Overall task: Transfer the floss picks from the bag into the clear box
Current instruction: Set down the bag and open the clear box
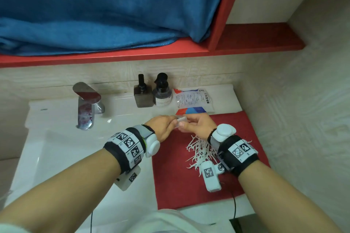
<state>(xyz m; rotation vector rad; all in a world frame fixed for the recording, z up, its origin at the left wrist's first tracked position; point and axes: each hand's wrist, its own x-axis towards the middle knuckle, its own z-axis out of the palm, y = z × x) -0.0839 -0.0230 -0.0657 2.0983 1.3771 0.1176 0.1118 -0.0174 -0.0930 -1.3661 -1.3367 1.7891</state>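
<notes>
A small clear box point(180, 120) is held between both hands above the far edge of the red mat point(178, 181). My left hand point(162, 126) grips its left end and my right hand point(198, 125) grips its right end. A pile of white floss picks point(199, 150) lies loose on the mat just below my right wrist, partly hidden by the wrist strap. The floss pick bag point(192, 100), clear with red and blue print, lies flat on the counter behind the hands.
Behind the hands stand a square brown pump bottle point(143, 95) and a round dark one point(162, 93). A chrome faucet point(87, 106) rises over the white sink point(56, 149) on the left. A red shelf point(113, 55) with a blue towel point(94, 9) hangs overhead.
</notes>
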